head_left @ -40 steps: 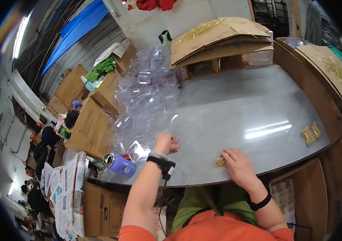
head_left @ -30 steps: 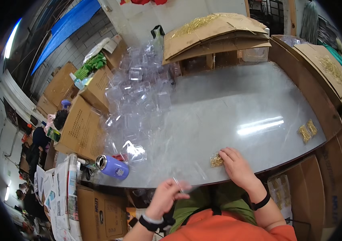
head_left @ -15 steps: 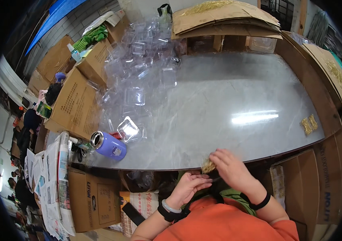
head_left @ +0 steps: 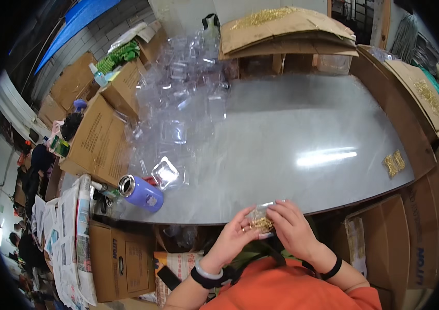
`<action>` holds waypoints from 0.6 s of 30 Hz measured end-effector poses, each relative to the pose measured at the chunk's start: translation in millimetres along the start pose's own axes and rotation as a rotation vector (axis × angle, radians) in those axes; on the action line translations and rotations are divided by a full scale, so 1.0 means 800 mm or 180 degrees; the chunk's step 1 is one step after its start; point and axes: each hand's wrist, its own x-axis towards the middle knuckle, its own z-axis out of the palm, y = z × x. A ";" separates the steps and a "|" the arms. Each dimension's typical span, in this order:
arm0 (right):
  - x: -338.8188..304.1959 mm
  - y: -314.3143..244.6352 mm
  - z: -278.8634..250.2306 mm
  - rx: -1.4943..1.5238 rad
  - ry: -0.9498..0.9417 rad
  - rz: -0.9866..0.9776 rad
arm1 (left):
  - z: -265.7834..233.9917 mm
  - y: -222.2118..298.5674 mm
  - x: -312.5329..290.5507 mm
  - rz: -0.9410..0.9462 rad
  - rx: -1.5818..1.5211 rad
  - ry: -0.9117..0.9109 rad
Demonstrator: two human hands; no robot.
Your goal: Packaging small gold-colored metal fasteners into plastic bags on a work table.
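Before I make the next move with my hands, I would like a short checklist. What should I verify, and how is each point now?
1. Left hand and right hand both on the small clear box: ok.
2. Gold pieces gathered between the hands: ok.
3. Small clear box fully closed: cannot tell, fingers cover much of it.
4. More clear boxes on the table: ok, a heap at the left.
5. Purple bottle capped: not ok, its mouth is open.
6. Two gold bundles away from the hands: ok, near the table's right edge.
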 end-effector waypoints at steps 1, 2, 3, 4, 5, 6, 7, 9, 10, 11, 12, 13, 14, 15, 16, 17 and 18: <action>0.014 0.008 0.002 -0.0039 0.0075 0.0024 | -0.002 0.006 0.018 0.0130 0.0004 -0.0012; 0.024 0.018 0.004 -0.0085 0.0159 0.0077 | -0.005 0.008 0.036 0.0237 0.0011 -0.0046; 0.031 0.030 0.010 -0.0055 0.0209 0.0149 | -0.013 0.004 0.054 0.0293 0.0130 0.0038; 0.035 0.038 0.015 -0.0112 0.0206 0.0182 | -0.013 0.011 0.060 0.0165 0.0794 0.0123; 0.038 0.045 0.018 -0.0166 0.0203 0.0212 | -0.012 0.020 0.065 0.0041 0.1458 0.0218; 0.042 0.050 0.019 -0.0216 0.0199 0.0239 | -0.012 0.028 0.070 -0.0080 0.2122 0.0325; 0.042 0.052 0.018 -0.0293 0.0183 0.0262 | -0.015 0.024 0.069 0.0252 0.2747 0.0291; 0.043 0.053 0.015 -0.0435 0.0148 0.0296 | -0.008 0.019 0.067 0.1005 0.3958 0.0596; 0.042 0.055 0.014 -0.0432 0.0095 0.0292 | -0.003 0.015 0.066 0.1394 0.4538 0.0751; 0.043 0.058 0.013 -0.0426 0.0041 0.0285 | -0.004 0.009 0.071 0.1578 0.4567 0.0651; 0.043 0.059 0.012 -0.0418 -0.0014 0.0275 | -0.008 0.001 0.078 0.1762 0.4594 0.0552; 0.043 0.057 0.010 -0.0105 -0.0104 0.0387 | -0.010 -0.003 0.084 0.1948 0.4607 0.0438; 0.044 0.052 0.007 0.0209 -0.0192 0.0499 | -0.010 -0.005 0.086 0.1870 0.4666 0.0375; 0.044 0.050 0.005 0.0523 -0.0277 0.0610 | -0.009 -0.005 0.087 0.1791 0.4724 0.0312; 0.044 0.050 0.001 0.0707 -0.0264 0.0555 | -0.009 -0.006 0.087 0.1707 0.4785 0.0241; 0.044 0.052 -0.002 0.0890 -0.0249 0.0500 | -0.009 -0.007 0.087 0.1656 0.4846 0.0211; 0.044 0.054 -0.006 0.1072 -0.0232 0.0445 | -0.010 -0.008 0.087 0.1605 0.4906 0.0180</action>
